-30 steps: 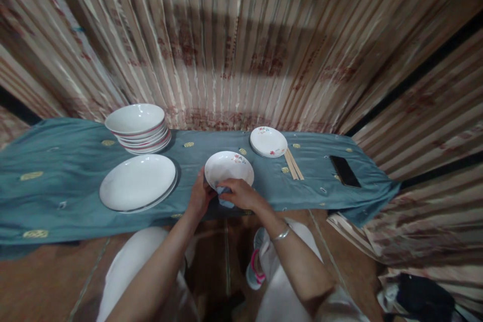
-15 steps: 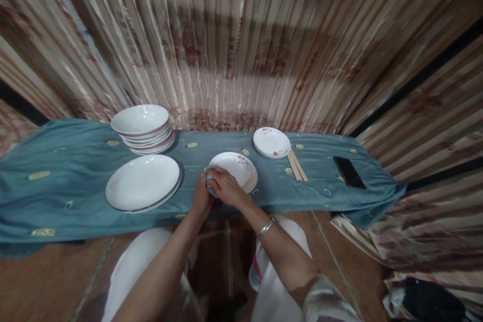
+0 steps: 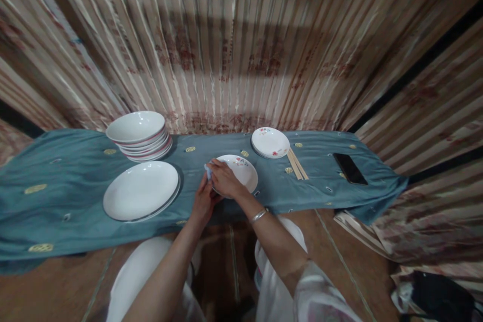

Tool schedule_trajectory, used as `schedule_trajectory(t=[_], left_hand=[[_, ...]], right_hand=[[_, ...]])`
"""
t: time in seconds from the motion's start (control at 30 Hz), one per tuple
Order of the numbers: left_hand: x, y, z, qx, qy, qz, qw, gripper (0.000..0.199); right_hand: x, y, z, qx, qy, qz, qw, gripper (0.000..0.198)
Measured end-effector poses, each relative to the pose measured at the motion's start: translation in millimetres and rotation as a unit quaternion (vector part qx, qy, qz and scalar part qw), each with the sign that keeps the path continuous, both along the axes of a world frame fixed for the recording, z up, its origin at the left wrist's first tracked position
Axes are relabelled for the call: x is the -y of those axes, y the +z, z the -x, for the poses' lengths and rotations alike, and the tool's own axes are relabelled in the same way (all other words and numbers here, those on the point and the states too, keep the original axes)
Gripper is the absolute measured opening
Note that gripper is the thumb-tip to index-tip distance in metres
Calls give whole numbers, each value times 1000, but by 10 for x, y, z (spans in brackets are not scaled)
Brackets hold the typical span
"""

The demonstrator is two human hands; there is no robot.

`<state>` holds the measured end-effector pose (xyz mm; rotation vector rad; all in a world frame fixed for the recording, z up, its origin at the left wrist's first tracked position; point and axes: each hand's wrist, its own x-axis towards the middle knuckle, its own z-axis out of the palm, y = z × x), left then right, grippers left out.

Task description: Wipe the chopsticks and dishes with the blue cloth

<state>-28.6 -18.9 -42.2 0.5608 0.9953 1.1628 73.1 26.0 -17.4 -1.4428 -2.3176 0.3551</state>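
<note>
A white plate with a small flower print (image 3: 247, 175) is in front of me at the table's near edge. My left hand (image 3: 204, 202) is closed at its left rim, with part of the fingers hidden under my other hand. Across the plate's left side lies my right hand (image 3: 225, 180), its fingers closed on a small pale blue cloth (image 3: 208, 171) pressed at the rim. Both hands are close together and seem to touch. How far the left fingers reach beneath the plate is hidden.
Stacked bowls with pink rims (image 3: 138, 128) stand at the back left, behind large white oval plates (image 3: 141, 191). Farther right are stacked flowered plates (image 3: 270, 142), wooden chopsticks (image 3: 298, 165) and a black phone (image 3: 350, 168). A blue-green cloth (image 3: 86, 186) covers the table; a curtain hangs behind.
My right hand has shifted slightly, and the pale blue cloth now shows at the plate's upper left rim. My left hand sits a little lower. The view has tilted slightly.
</note>
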Motion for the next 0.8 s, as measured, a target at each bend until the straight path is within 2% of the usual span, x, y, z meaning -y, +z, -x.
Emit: schedule_trajectory(t=[0.2,0.37,0.53,0.8], left_hand=[[-15,-28,6,1,5,16,1000,59],[3,12,-8,3,9,7,1000,58],[18,41,-18,-1,14,5,1000,61],[38,24,-9,-8,11,-4,1000,62]], right_hand=[[-117,-17,-73,32,-27,-15,999,43],[-195,-12,-191,56,-90,-25,994,44],[-210,-41,-340,86,-156,-31,983,41],[-127,-108,-608,176,-224,-27,958,32]])
